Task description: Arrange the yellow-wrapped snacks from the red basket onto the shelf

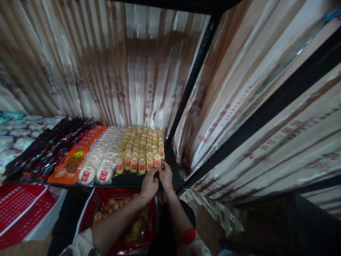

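Observation:
Small yellow packaged cakes (142, 165) with red and white labels stand in tight rows at the right end of a black shelf (128, 180). At the front right corner of these rows, my right hand (165, 175) has its fingertips on a wrapped cake (157, 159). Close beside it, my left hand (149, 185) is closed, its fingers bent towards the foot of the same cake. Whatever lies between the left fingers is hidden. Below my left forearm, a red basket (90, 206) holds more yellow packages (137, 227), partly covered by the arm.
Left of the cakes lie round white wrapped biscuits (104, 174), an orange packet (69, 161), dark packets (45, 153) and white packets (22, 144). Another red basket (22, 202) stands lower left. Black frame posts (195, 73) and pleated printed curtains (149, 71) enclose the shelf.

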Demonstrator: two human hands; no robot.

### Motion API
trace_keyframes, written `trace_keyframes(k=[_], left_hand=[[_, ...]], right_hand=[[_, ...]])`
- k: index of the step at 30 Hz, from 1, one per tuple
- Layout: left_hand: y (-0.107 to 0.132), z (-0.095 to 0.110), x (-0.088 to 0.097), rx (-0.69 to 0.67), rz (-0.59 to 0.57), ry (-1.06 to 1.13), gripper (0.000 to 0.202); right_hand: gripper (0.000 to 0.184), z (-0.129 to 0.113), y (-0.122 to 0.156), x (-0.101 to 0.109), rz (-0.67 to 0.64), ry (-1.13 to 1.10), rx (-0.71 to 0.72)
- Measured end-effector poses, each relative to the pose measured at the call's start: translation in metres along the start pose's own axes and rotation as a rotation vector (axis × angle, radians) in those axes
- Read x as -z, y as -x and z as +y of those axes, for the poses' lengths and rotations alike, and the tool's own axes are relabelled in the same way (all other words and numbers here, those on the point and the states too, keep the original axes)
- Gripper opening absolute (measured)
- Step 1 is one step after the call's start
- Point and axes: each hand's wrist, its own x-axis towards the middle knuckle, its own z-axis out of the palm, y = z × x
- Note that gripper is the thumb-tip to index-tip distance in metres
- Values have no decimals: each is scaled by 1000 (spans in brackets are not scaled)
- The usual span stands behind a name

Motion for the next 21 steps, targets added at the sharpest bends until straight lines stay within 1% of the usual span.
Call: trace_keyframes(k=[6,9,12,16,21], left_hand=[[4,-2,0,-9,2,-38,47],[8,-4,1,3,5,-49,45],[13,-7,4,12,8,-85,38],[22,-13,10,16,4,-75,33],[37,-32,18,34,-11,-60,30]], right_hand=[[40,-2,5,1,40,22,-63],[39,-7,15,6,84,82,-60],[36,-12,34,9,106,99,-21],[36,-18,65,6,78,79,-4],[32,-23,96,-3,16,115,13]])
